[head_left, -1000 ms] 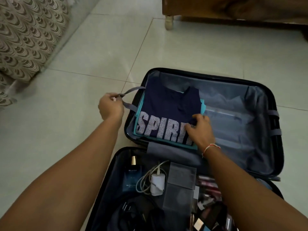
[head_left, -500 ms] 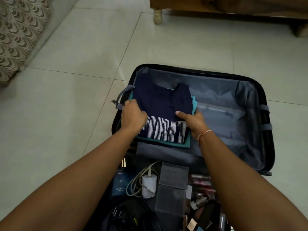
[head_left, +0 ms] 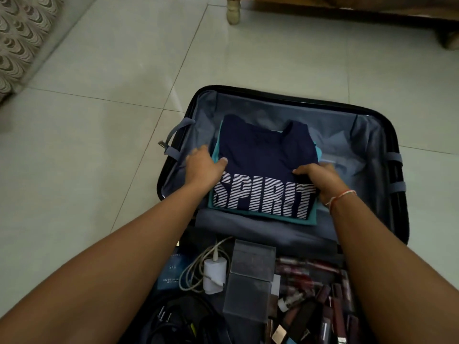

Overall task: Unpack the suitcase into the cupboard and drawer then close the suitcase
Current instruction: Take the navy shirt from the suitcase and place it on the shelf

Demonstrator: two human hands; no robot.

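Observation:
An open black suitcase (head_left: 387,125) lies on the tiled floor. In its far half sits a folded navy T-shirt (head_left: 263,155) printed SPIRIT, stacked on a teal garment (head_left: 278,218). My left hand (head_left: 205,166) grips the stack's left edge, thumb on top and fingers under the side. My right hand (head_left: 320,181) grips the right edge the same way. The near half holds a white charger (head_left: 214,275) with cable, a blue perfume box (head_left: 172,271), clear boxes (head_left: 250,276) and several cosmetics (head_left: 320,301).
A grey strap (head_left: 173,136) hangs loose over the suitcase's left rim. Wooden furniture with a pale leg (head_left: 233,11) stands at the far edge. A patterned fabric (head_left: 22,40) fills the upper left corner. Light floor tiles (head_left: 99,145) surround the suitcase.
My left hand let go of the grey strap and came onto the clothes' left edge. My right hand shifted to the right edge, so both hands now hold the stack.

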